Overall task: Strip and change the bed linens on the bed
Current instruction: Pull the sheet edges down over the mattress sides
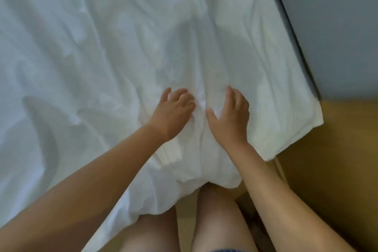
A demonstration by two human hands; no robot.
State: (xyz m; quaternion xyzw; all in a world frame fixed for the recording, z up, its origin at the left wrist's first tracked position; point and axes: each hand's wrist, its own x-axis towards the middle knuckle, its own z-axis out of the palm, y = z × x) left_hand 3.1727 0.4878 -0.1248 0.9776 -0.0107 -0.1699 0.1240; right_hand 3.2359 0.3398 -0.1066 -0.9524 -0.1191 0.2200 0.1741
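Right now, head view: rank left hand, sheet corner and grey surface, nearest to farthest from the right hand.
From the right hand:
1. left hand, just to its left on the sheet
2. sheet corner, out to the right
3. grey surface, upper right, past the bed edge

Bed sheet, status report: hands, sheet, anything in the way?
Left hand fingers bent on white sheet, grip unclear; right hand open, flat on it. Sheet rumpled, hanging over near edge. No obstruction seen.

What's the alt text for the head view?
The left hand and right hand rest close together on a rumpled white sheet, a bunched ridge of fabric between them. The sheet hangs over the bed's near edge by the person's bare knees; yellowish floor and a grey surface lie to the right.
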